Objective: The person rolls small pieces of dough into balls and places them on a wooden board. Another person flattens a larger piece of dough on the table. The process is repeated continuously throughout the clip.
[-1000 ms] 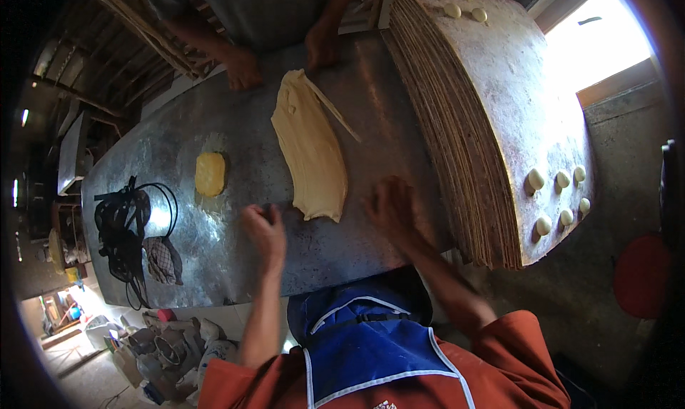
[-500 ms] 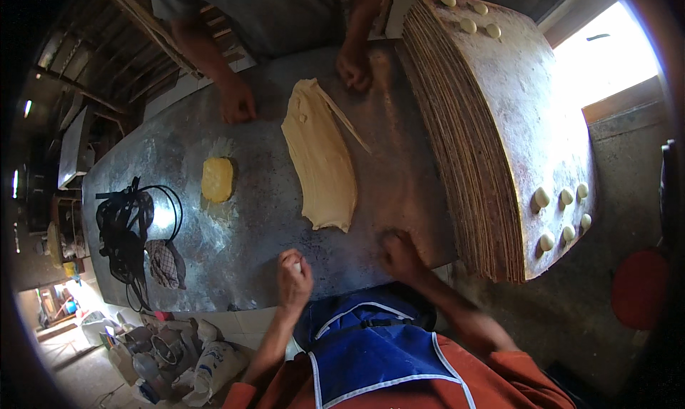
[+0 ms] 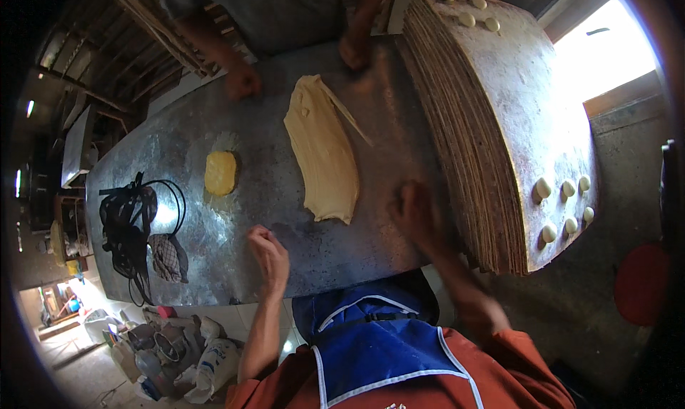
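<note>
A long, flat strip of pale dough (image 3: 325,152) lies across the middle of the metal table, with a thin strand at its far right side. My left hand (image 3: 270,255) is above the table near its front edge, left of the dough's near end. Its fingers are curled in, and what they hold, if anything, is hidden. To the right of the dough, my right hand (image 3: 414,213) is low over the tabletop, smeared by motion, so its fingers cannot be read. A yellow block of fat or butter (image 3: 220,173) sits left of the dough.
Across the metal table (image 3: 250,145) stands a person in grey, one hand (image 3: 244,81) at each side of the dough's far end. At right rises a tall stack of boards (image 3: 492,123) bearing small dough balls (image 3: 544,188). Black straps (image 3: 128,220) and a patterned cloth (image 3: 168,258) lie at left.
My left hand has moved left and slightly away from me, and a pale bit seen in it no longer shows. My right hand has moved forward and right. The other person's hands shifted slightly away.
</note>
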Demonstrator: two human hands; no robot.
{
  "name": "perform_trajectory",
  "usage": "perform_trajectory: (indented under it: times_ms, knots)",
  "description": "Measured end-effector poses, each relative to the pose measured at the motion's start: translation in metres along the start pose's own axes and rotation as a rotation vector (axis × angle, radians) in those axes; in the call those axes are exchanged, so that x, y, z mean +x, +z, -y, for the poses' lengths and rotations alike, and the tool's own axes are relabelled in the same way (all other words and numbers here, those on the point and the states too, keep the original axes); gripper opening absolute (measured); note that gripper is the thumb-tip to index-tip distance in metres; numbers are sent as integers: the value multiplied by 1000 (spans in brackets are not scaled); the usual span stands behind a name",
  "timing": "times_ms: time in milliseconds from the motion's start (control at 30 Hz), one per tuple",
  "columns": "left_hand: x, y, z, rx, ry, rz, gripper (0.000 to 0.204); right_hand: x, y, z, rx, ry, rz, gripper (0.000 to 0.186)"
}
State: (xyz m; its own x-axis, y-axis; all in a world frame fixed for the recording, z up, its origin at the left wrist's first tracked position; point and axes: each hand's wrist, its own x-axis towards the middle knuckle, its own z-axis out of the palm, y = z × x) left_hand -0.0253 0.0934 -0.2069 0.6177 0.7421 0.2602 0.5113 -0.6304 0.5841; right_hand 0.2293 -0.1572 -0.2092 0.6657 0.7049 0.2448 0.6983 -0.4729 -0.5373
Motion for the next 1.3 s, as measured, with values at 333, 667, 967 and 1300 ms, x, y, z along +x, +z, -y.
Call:
perform_trajectory:
  times_ms: [333, 667, 967, 1300]
  knots:
    - [10, -76, -13, 22, 138, 584, 38, -25, -29, 16, 20, 63, 12, 22]
    - [113, -34, -371, -651, 865, 627, 35, -74, -230, 80, 593, -50, 43, 20]
    - [103, 186, -704, -697, 1159, 899, 61, -64, -464, -79, 10, 131, -1277, 73]
    - [106, 74, -600, -938, 1086, 868, 62, -78, -353, 5, 437, 256, -1236, 34]
